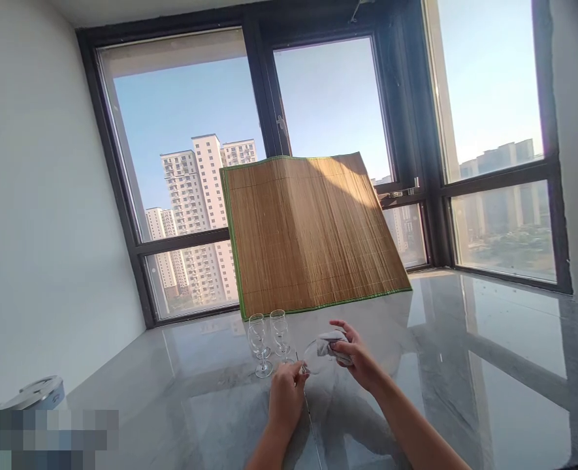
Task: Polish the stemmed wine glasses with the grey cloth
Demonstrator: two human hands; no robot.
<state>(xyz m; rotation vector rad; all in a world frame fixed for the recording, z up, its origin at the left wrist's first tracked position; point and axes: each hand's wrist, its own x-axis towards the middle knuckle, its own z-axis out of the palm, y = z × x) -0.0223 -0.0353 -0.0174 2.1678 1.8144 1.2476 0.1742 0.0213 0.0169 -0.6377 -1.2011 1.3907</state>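
My left hand [287, 391] is closed, its fingers pinching the stem or foot end of a wine glass [312, 356] held tilted above the tiled ledge. A crumpled pale grey cloth [332, 344] is gripped in my right hand [360, 359], pressed against the bowl end of that glass. The cloth hides part of the bowl. Just beyond my left hand, several clear stemmed glasses [259, 336] stand upright in a close group.
A bamboo mat [303, 235] with green edging leans against the window behind the glasses. Glossy grey tiles [195, 405] form the ledge. A round container [36, 391] sits at the lower left, partly hidden by a blurred patch. Dark window frames [264, 85] surround the ledge.
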